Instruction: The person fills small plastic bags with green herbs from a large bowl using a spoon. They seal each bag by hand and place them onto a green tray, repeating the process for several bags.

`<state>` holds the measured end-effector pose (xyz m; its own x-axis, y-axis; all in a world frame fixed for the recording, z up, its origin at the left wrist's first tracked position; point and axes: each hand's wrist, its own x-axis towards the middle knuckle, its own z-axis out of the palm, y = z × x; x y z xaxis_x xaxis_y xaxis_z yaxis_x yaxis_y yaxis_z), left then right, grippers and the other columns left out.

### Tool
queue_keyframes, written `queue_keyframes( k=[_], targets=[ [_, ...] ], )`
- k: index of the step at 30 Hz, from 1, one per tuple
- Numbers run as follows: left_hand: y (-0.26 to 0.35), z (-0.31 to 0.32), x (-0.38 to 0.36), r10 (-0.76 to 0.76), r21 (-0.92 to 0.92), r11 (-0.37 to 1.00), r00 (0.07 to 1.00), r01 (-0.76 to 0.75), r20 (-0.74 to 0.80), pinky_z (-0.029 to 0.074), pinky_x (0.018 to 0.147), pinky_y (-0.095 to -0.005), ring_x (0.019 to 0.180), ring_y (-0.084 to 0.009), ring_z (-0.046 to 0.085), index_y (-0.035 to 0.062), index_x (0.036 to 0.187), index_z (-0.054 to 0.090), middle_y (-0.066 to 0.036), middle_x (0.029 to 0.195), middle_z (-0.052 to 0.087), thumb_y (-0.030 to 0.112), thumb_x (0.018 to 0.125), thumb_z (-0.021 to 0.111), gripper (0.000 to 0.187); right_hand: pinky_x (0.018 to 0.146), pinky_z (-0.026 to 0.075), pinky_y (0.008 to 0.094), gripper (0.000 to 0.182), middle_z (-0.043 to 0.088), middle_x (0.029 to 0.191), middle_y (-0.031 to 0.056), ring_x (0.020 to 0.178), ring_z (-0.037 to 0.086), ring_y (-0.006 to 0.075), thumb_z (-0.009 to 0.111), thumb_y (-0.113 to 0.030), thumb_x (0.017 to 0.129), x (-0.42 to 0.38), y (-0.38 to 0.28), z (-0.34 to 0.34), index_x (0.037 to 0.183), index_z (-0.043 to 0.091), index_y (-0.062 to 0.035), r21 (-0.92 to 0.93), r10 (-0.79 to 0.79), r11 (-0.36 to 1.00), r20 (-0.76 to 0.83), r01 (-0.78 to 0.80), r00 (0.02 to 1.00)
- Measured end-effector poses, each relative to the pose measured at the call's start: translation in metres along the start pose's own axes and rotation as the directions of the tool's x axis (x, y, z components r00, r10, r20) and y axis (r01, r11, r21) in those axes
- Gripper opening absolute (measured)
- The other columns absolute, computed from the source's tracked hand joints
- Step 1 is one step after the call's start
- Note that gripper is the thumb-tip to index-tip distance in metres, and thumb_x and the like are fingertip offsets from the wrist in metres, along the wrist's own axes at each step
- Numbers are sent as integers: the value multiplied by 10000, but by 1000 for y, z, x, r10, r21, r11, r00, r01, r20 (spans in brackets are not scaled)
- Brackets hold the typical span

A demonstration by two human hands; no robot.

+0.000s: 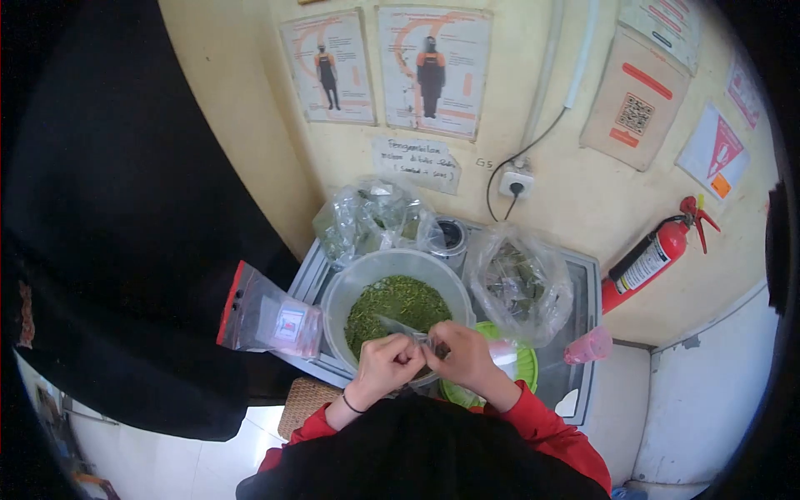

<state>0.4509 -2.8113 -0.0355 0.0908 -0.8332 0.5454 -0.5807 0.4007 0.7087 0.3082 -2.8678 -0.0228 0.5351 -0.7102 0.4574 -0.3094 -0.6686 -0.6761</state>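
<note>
My left hand (387, 367) and my right hand (461, 357) meet over the front rim of a large translucent tub (337, 312). Chopped green leaves (404, 298) lie in the tub. Between my hands is a small clear plastic bag (400, 326), its edge pinched by the fingers of both; its far part hangs over the leaves. What the bag holds, if anything, is too small to tell. Just right of my right hand is a green round lid or tray (527, 364), partly covered by something clear.
Clear bags (367, 218) and a dark round container (451, 237) stand behind the tub. Another open plastic bag (521, 283) and a pink cup (588, 345) are to the right. A red-edged pouch (271, 318) lies left. A fire extinguisher (650, 260) hangs at the right wall.
</note>
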Motion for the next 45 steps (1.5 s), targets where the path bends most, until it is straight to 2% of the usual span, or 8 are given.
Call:
queue_keyframes(
  k=[10, 12, 15, 18, 23, 27, 38, 45],
  targets=[
    [-8, -41, 11, 64, 266, 963, 996, -43, -69, 248, 945, -456, 972, -271, 508, 31, 1035, 454, -146, 1012, 515, 179, 588, 721, 541, 446, 294, 180, 250, 428, 535, -11, 507, 373, 15, 664, -116, 719, 45, -6, 29, 726, 430, -29, 629, 235, 596, 459, -500, 857],
    [-48, -41, -6, -7, 306, 950, 987, 57, -163, 297, 912, -434, 952, -278, 509, 34, 1053, 432, -138, 986, 522, 194, 592, 731, 572, 504, 395, 287, 329, 534, 621, 99, 556, 524, 171, 652, -259, 745, 50, -1, 29, 808, 435, -21, 231, 249, 882, 513, -412, 822],
    [-62, -41, -6, -359, -350, 904, 879, 245, -313, 376, 714, -275, 773, -149, 462, 39, 1092, 378, -47, 845, 470, 130, 688, 670, 507, 665, 447, 417, 391, 584, 765, 222, 753, 563, 402, 589, -316, 761, 41, 12, 40, 945, 436, -7, -148, 246, 967, 760, -208, 602],
    [-68, -38, -4, -426, -520, 821, 858, 234, -287, 356, 650, -219, 751, -82, 383, 45, 1158, 306, -15, 861, 385, 79, 735, 622, 529, 644, 471, 397, 283, 596, 768, 203, 730, 584, 369, 533, -199, 762, 29, 38, 53, 950, 490, 9, -216, 111, 967, 840, 139, 531],
    [-57, -39, 0, -251, -167, 965, 900, 203, -355, 386, 711, -246, 779, -117, 401, 49, 1238, 219, -50, 925, 366, 63, 725, 615, 648, 600, 494, 384, 118, 608, 734, 169, 708, 606, 325, 505, -67, 704, 41, 31, 51, 753, 597, -12, -490, 199, 816, 736, 306, 647],
    [-63, -39, -5, -437, -388, 867, 854, 314, -283, 396, 750, -273, 835, -142, 416, 44, 1257, 196, -71, 967, 381, 40, 718, 601, 675, 582, 493, 383, 104, 605, 694, 147, 685, 608, 306, 537, -109, 686, 26, 25, 63, 692, 617, -42, -398, 102, 824, 804, 403, 586],
    [-76, -37, -9, -364, -486, 859, 861, 163, -355, 355, 794, -271, 931, -134, 386, 42, 1233, 273, -76, 1100, 394, 39, 717, 577, 599, 579, 433, 260, 221, 615, 669, 114, 573, 548, 139, 635, -194, 741, 43, 51, -2, 931, 645, -82, -39, 329, 907, 689, -420, 646],
    [-67, -40, -4, -267, -254, 949, 900, 185, -344, 377, 840, -294, 1006, -199, 447, 17, 1261, 345, -98, 1099, 448, 55, 695, 636, 638, 579, 430, 261, 214, 612, 666, 120, 584, 534, 119, 638, -162, 743, 51, 44, -27, 931, 639, -58, -18, 355, 910, 548, -413, 758]
  ],
)
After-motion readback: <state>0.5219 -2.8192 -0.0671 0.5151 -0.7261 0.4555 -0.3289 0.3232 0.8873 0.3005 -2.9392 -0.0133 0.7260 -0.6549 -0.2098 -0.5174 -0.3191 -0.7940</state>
